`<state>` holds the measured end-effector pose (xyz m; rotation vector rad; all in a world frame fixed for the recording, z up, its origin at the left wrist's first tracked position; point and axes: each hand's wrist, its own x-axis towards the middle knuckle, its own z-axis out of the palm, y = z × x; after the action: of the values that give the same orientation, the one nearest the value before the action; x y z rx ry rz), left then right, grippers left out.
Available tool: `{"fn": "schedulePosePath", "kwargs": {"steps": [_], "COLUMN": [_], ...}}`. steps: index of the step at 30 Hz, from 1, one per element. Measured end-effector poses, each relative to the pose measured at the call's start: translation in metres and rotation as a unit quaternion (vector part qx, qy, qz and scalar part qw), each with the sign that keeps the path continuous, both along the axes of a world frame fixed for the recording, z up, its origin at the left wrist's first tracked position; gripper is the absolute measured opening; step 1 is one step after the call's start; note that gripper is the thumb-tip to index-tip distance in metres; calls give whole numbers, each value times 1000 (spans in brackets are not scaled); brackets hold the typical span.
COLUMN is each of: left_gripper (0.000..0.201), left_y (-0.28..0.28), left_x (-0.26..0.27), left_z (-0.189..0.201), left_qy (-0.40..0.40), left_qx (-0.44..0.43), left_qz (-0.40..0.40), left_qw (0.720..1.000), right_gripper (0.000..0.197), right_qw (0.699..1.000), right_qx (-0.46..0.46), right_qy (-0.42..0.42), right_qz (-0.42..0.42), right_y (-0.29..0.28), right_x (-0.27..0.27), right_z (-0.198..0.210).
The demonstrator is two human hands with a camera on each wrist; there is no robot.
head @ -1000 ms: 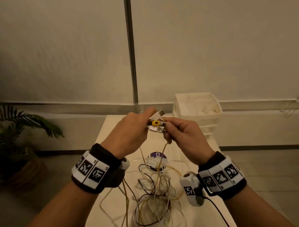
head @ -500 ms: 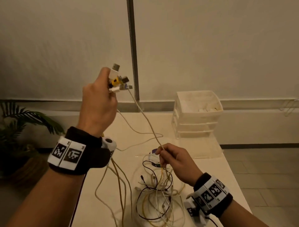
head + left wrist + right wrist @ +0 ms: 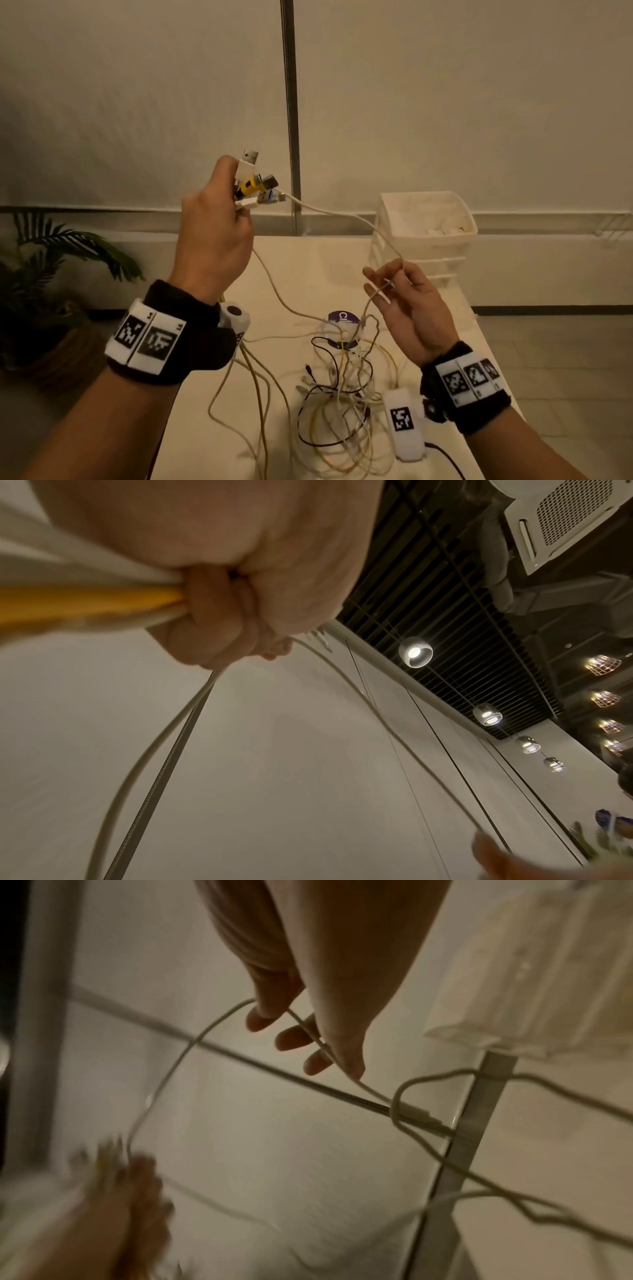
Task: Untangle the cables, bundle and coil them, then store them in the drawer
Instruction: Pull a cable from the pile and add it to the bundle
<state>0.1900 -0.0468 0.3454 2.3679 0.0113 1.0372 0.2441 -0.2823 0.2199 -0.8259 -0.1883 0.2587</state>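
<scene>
Closest in, the tangle of cables [image 3: 339,407] lay loose on the surface [image 3: 308,270]. Since half a second back, the right hand [image 3: 407,308] had risen off the pile, fingers spread, one white cable [image 3: 346,214] draped over them. Left hand [image 3: 212,236] had dropped a little, gripping the plug ends [image 3: 255,185]. So that strand's coming free, I'd guess. Drawer unit [image 3: 424,236] sat behind.

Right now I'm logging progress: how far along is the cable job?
Done: plug ends gathered in the left hand. In hand: a white cable runs across the right hand. Left: the tangle on the table; nothing coiled; drawers await.
</scene>
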Motion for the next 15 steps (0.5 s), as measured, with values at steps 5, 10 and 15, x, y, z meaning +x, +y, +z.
{"fn": "schedulePosePath", "kwargs": {"steps": [5, 10, 15], "left_gripper": [17, 23, 26], "left_y": [2, 7, 10], "left_x": [-4, -8, -11], "left_z": [-6, -6, -10], "left_qy": [10, -11, 5], "left_qx": [-19, -1, -4], "left_qz": [-7, -18, -22], "left_qw": [1000, 1000, 1000], "right_gripper": [30, 43, 30], "right_qw": [976, 923, 901], "right_qx": [-157, -333, -390], "right_qy": [-140, -177, -175], "right_qz": [-54, -77, -79], "right_y": [-4, -2, -2], "right_x": [4, -1, -17], "right_z": [3, -9, -7]}}
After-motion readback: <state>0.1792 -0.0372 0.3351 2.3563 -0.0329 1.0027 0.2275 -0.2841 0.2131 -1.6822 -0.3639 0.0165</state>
